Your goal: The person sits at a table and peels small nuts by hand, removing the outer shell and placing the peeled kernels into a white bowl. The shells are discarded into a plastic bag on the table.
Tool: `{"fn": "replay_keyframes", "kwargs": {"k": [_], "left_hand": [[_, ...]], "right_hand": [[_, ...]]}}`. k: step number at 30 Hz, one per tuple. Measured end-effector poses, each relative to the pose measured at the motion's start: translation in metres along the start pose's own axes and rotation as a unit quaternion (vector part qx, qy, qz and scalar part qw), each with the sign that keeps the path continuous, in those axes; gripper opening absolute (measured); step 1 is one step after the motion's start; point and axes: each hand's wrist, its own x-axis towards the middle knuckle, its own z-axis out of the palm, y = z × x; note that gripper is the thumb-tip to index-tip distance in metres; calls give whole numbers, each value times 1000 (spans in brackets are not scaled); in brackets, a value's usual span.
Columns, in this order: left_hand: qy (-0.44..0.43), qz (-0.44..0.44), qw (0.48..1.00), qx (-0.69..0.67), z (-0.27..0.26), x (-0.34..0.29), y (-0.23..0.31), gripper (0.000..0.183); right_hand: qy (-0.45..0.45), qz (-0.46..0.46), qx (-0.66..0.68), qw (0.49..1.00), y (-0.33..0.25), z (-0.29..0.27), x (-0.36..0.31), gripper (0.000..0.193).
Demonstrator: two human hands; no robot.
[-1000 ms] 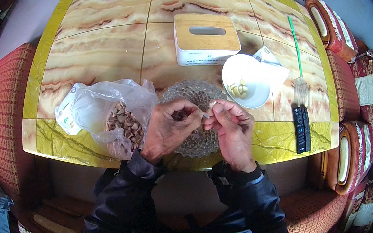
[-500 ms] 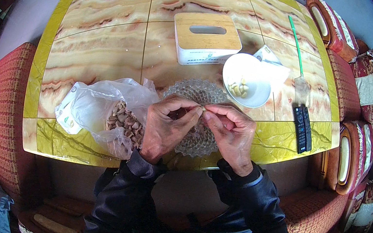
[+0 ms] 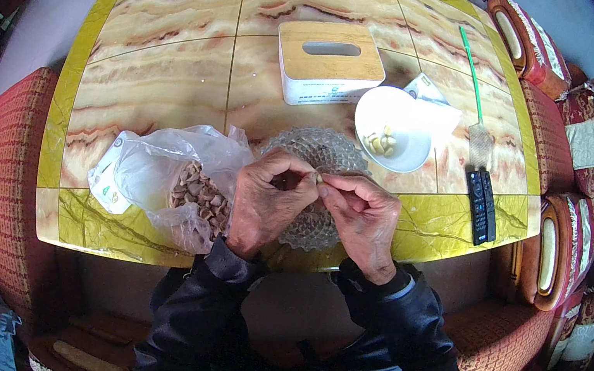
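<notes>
My left hand (image 3: 263, 199) and my right hand (image 3: 364, 216) meet fingertip to fingertip over a ribbed clear glass bowl (image 3: 317, 145). Pinched between their thumbs and forefingers is a small pale garlic clove (image 3: 319, 178), mostly covered by the fingers. The hands hide much of the bowl's inside. To the left lies a crumpled clear plastic bag (image 3: 148, 159), open toward me, with many brownish unpeeled cloves (image 3: 199, 194) in it. Beyond my right hand, a white bowl (image 3: 409, 156) holds several peeled, cream-coloured cloves (image 3: 379, 143).
Behind the bowls stands a white tissue box (image 3: 322, 92) with a wooden lid. Dark remote controls (image 3: 480, 204) and a green-handled fly swatter (image 3: 473, 77) lie at the right of the marbled table (image 3: 162, 29). Patterned red sofas (image 3: 22, 163) flank it.
My right hand has turned slightly and drawn a little inward, its fingers now more closed on the clove. The left fingertips have shifted slightly. Nothing else on the table has moved.
</notes>
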Motion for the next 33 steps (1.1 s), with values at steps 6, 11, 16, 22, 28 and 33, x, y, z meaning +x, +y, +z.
{"fn": "replay_keyframes", "kwargs": {"k": [6, 11, 16, 22, 28, 33], "left_hand": [[7, -37, 998, -58, 4, -2, 1, 13], [33, -70, 993, -84, 8, -5, 5, 10], [53, -46, 996, -54, 10, -5, 7, 8], [51, -59, 996, -44, 9, -7, 7, 8], [28, -67, 997, 32, 4, -3, 4, 11], [36, -19, 999, -35, 7, -2, 4, 12]], "right_hand": [[-4, 97, 105, 990, 2, 2, -3, 21], [-15, 131, 142, 981, 0, 2, -1, 20], [-1, 171, 217, 961, -2, -2, 2, 23], [2, 197, 307, 931, -2, -8, 3, 26], [18, 229, 349, 909, -1, -20, 9, 29], [8, 208, 358, 910, -1, -18, 8, 24]]}}
